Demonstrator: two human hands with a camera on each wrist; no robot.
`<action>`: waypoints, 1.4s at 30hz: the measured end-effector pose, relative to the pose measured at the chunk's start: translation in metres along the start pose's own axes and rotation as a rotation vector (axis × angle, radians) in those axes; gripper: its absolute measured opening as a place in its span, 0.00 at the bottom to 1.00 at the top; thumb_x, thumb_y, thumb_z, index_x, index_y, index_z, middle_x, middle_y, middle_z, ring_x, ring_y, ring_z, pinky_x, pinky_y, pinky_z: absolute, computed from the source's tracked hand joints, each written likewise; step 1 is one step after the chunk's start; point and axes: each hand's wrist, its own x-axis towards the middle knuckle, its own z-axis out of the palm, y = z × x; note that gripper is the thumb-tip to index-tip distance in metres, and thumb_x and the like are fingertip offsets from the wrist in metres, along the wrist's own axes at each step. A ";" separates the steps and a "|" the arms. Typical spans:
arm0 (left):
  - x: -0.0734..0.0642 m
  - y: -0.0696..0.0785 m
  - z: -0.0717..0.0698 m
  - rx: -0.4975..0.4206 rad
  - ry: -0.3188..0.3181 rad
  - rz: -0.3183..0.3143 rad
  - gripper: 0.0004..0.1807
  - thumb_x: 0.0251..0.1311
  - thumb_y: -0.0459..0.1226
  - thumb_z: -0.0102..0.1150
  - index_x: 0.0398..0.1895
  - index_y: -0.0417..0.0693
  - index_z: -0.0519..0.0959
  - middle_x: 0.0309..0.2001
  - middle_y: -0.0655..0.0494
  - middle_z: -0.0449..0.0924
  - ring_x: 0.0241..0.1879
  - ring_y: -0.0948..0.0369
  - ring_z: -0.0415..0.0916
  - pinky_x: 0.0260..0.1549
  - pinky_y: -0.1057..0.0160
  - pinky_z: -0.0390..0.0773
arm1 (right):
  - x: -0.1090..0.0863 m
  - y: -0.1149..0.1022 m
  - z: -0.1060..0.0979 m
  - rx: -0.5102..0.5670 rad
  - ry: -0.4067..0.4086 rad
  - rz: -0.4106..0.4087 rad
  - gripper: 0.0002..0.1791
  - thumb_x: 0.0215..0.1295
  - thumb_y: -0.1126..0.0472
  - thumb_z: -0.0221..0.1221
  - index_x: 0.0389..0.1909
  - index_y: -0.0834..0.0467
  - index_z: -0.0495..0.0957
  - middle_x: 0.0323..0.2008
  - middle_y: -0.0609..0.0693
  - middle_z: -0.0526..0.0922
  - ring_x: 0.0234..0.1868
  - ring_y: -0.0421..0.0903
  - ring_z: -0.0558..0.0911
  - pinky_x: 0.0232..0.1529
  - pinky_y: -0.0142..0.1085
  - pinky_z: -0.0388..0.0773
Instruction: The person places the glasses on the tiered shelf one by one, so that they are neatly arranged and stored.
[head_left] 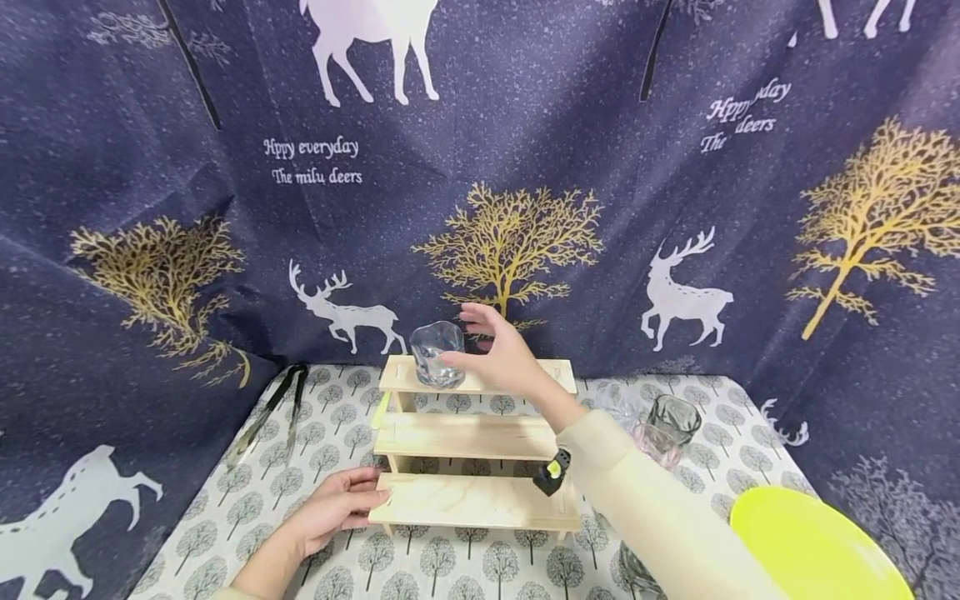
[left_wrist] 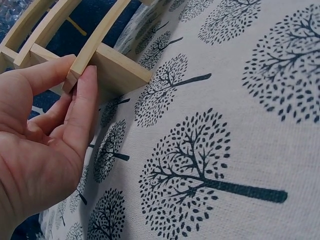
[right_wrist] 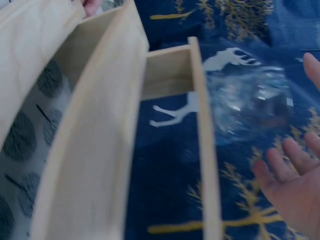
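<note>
The clear glass [head_left: 438,354] stands near the left edge of the wooden rack's top tier [head_left: 551,375]; our right hand [head_left: 510,357] is beside it, fingers spread, while our left hand [head_left: 335,506] pinches the bottom tier's left end [head_left: 395,492].

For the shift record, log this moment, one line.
left hand: grips lowest tier of wooden rack | right hand: beside clear glass, not holding it | clear glass: on top tier

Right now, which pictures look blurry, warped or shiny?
Right wrist view: the wooden shelf looks soft, and the drinking glass carries bright glare; left wrist view: shelf boards bow, probably lens distortion, while the tablecloth looks crisp; head view: brighter, mostly clear.
</note>
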 end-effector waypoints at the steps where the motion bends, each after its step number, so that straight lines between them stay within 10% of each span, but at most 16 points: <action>1: 0.000 0.000 0.000 0.000 0.000 -0.002 0.41 0.70 0.37 0.64 0.74 0.21 0.56 0.54 0.46 0.82 0.48 0.52 0.85 0.48 0.54 0.85 | -0.002 -0.002 -0.006 -0.011 -0.004 -0.006 0.44 0.63 0.48 0.74 0.76 0.48 0.64 0.70 0.50 0.73 0.69 0.53 0.73 0.67 0.52 0.72; 15: 0.000 -0.001 -0.003 0.014 0.016 -0.039 0.40 0.72 0.40 0.64 0.74 0.23 0.57 0.52 0.49 0.84 0.47 0.53 0.85 0.46 0.54 0.86 | -0.071 -0.027 -0.090 -0.158 0.020 -0.085 0.37 0.65 0.54 0.73 0.72 0.50 0.70 0.67 0.49 0.75 0.65 0.50 0.77 0.66 0.49 0.73; 26: 0.000 -0.002 -0.003 0.002 0.011 -0.045 0.41 0.72 0.41 0.64 0.74 0.22 0.56 0.52 0.48 0.83 0.48 0.52 0.85 0.48 0.54 0.85 | -0.157 0.005 -0.138 -0.282 0.156 -0.079 0.33 0.65 0.61 0.73 0.69 0.51 0.73 0.63 0.47 0.79 0.61 0.44 0.78 0.61 0.30 0.75; 42: -0.002 -0.004 -0.001 -0.018 0.004 -0.057 0.40 0.74 0.40 0.61 0.75 0.22 0.54 0.54 0.46 0.80 0.49 0.53 0.84 0.50 0.53 0.84 | -0.275 0.084 -0.125 -0.369 0.140 0.119 0.37 0.57 0.57 0.78 0.66 0.60 0.73 0.57 0.54 0.81 0.54 0.44 0.81 0.50 0.41 0.84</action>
